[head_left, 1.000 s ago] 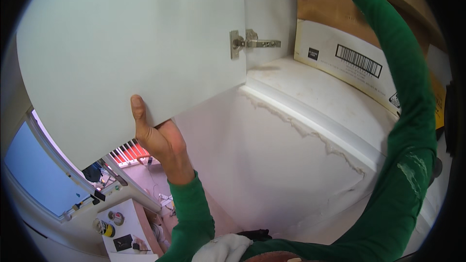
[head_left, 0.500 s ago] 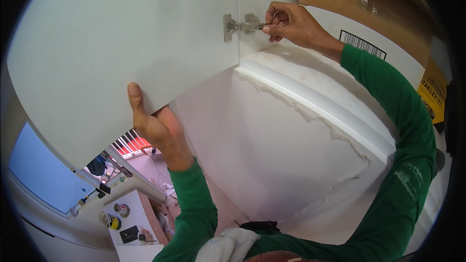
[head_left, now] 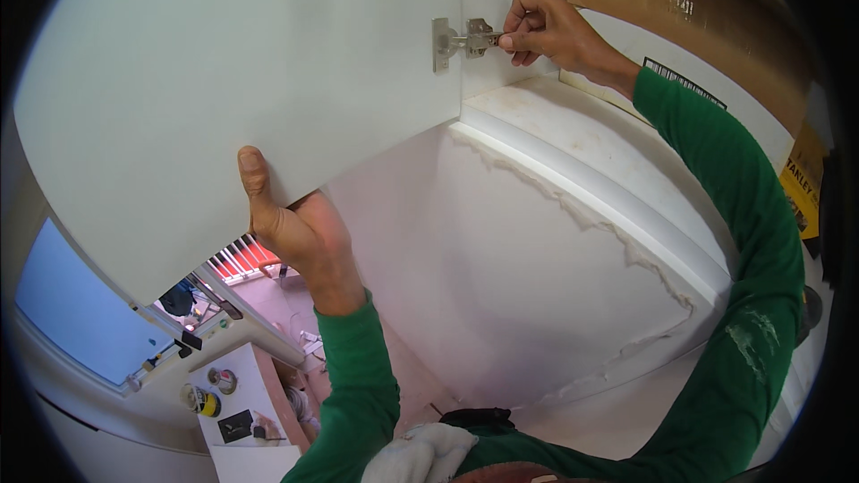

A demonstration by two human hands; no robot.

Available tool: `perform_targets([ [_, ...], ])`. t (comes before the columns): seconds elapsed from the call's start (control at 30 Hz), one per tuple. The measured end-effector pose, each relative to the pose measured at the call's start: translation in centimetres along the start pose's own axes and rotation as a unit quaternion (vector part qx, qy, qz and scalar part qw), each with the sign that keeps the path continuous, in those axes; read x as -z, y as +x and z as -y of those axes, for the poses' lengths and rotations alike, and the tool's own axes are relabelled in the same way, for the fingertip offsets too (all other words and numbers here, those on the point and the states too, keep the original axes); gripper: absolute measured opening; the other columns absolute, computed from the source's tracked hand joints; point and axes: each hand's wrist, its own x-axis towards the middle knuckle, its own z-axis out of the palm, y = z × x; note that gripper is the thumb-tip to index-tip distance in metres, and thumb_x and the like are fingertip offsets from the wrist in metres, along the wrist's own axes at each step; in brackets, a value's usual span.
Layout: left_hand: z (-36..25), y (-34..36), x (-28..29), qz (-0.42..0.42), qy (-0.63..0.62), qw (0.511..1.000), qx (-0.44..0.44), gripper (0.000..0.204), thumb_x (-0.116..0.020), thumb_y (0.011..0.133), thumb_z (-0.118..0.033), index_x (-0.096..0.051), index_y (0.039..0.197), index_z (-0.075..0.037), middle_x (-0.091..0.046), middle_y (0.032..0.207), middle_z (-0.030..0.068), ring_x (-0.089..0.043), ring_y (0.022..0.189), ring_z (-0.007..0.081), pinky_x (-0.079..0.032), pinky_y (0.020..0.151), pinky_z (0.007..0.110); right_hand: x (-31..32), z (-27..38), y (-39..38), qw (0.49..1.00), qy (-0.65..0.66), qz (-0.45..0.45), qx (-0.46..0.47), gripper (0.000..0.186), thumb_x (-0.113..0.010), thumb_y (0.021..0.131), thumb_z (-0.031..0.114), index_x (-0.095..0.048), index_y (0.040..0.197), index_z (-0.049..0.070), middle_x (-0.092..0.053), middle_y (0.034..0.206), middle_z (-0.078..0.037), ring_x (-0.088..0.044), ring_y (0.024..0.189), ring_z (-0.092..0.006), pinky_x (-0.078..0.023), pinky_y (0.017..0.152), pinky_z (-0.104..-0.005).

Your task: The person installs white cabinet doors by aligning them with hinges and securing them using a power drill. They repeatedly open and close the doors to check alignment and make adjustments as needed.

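Note:
A large white cabinet door (head_left: 224, 80) fills the upper left, hanging open. My left hand (head_left: 304, 233) grips its lower edge, thumb flat on the near face and the fingers hidden behind the panel. At the door's right edge a metal cabinet hinge (head_left: 478, 38) joins it to the white cabinet side. Thumb and forefinger of my right hand (head_left: 559, 34) pinch the end of the hinge arm, while the other fingers curl in. The hinge's cup plate (head_left: 441, 45) lies against the door face.
Inside the cabinet, a brown cardboard box (head_left: 689, 27) rests above a white box with a barcode (head_left: 684, 80). A yellow package (head_left: 805, 174) stands at far right. Below the cabinet runs a white wall (head_left: 501, 286) with a ragged edge. Cans (head_left: 204, 401) sit on a small cabinet (head_left: 246, 385), lower left.
Door edge, hinge and right hand appear slightly farther right and higher in the picture; the surroundings shift a little too. Both hands keep their grips.

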Motion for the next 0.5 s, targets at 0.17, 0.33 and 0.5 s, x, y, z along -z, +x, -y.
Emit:
perform_targets([
  [0.17,0.1,-0.8,-0.3,-0.015,0.032,0.999,-0.016,0.034,-0.082,0.101,-0.015,-0.071,0.131,-0.004,-0.073,0.126,0.0083,-0.067,0.125,0.0215,-0.057,0.114,0.041,-0.4,0.0,-0.1,0.998,0.056,-0.009,-0.009,0.022,-0.081,0.103,0.016,-0.064,0.1,0.002,-0.076,0.088,-0.009,-0.076,0.079,-0.0148,-0.064,0.075,-0.0313],
  [0.33,0.4,-0.5,1.3,-0.004,0.005,1.0,-0.009,0.028,-0.077,0.102,-0.02,-0.076,0.127,-0.007,-0.074,0.134,0.0066,-0.066,0.129,0.0246,-0.049,0.122,0.045,0.1,-0.5,0.2,0.999,0.037,0.002,-0.017,0.024,-0.082,0.102,0.017,-0.064,0.099,0.001,-0.077,0.086,-0.01,-0.076,0.077,-0.0149,-0.064,0.074,-0.0307],
  [0.5,0.6,-0.6,2.1,-0.019,0.021,0.998,-0.053,0.025,-0.076,0.1,-0.022,-0.08,0.123,-0.013,-0.075,0.134,0.0031,-0.065,0.13,0.0231,-0.05,0.119,0.048,1.0,-1.1,0.8,0.998,0.046,0.031,-0.034,0.025,-0.084,0.1,0.017,-0.064,0.095,0.002,-0.077,0.084,-0.009,-0.076,0.077,-0.0145,-0.063,0.071,-0.0296],
])
